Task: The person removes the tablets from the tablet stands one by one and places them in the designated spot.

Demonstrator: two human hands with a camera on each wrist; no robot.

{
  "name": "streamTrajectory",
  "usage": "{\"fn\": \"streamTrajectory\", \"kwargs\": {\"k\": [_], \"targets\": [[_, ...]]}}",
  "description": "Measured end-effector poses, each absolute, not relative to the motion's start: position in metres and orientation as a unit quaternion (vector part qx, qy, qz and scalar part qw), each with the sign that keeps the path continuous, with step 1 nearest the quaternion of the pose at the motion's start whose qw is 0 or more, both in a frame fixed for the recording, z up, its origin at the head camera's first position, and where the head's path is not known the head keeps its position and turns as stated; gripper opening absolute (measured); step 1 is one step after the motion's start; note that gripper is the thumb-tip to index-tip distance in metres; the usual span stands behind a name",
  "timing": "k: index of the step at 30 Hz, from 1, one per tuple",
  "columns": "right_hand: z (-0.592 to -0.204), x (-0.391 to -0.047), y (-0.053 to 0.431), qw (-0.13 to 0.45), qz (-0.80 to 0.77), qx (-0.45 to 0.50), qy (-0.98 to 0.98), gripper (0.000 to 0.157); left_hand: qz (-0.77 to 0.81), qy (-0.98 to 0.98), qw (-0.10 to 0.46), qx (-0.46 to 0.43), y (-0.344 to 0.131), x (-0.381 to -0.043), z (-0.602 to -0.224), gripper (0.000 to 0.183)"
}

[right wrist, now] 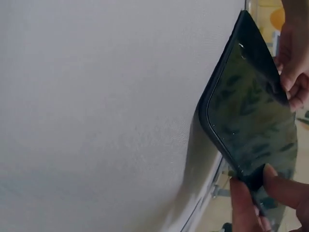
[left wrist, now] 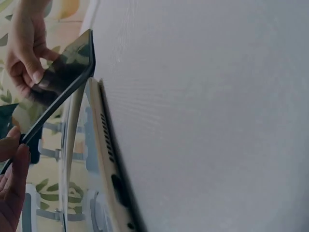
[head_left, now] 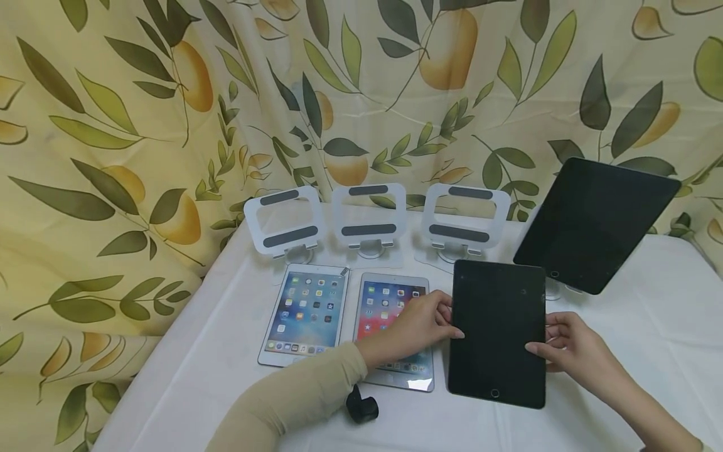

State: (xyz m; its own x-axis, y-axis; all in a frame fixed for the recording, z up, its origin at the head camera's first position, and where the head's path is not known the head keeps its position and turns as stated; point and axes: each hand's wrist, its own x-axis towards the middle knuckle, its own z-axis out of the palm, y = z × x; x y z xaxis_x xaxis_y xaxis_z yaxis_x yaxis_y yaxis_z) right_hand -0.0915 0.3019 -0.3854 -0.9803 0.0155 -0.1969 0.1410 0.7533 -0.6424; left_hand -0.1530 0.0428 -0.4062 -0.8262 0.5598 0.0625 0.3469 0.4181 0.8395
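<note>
A black tablet with a dark screen is held face up between two hands, tilted close over the white cloth. My left hand pinches its left edge, thumb on the screen side. On the opposite edge, my right hand pinches with the thumb on the front and fingers behind. The right wrist view shows the tablet's rounded corner and a shadow beneath it. Under my left forearm lies a white tablet with a lit home screen, partly hidden. Farther left is another white tablet, also lit.
Three white stands with grey pads line the back of the table. At the right, a second black tablet leans on a stand that it mostly covers. A small black device shows below my left sleeve. A leaf-patterned curtain hangs behind.
</note>
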Motion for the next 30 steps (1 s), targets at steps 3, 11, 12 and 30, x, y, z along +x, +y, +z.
{"fn": "streamTrajectory", "kwargs": {"k": [3,11,12,30], "targets": [[-0.384,-0.099,0.301,0.120,-0.355,0.045,0.926,0.076,0.470,0.833,0.136,0.259,0.044,-0.157,-0.407,0.047],[-0.389,-0.119,0.302,0.186,-0.361,0.075,0.911,0.075,0.458,0.839,0.189,0.226,0.047,-0.169,-0.413,0.037],[-0.390,-0.121,0.302,0.191,-0.361,0.076,0.910,0.074,0.457,0.839,0.196,0.222,0.047,-0.171,-0.413,0.036],[-0.400,-0.132,0.305,0.226,-0.327,0.055,0.916,0.064,0.405,0.865,0.221,0.195,0.055,-0.175,-0.419,0.028]]}}
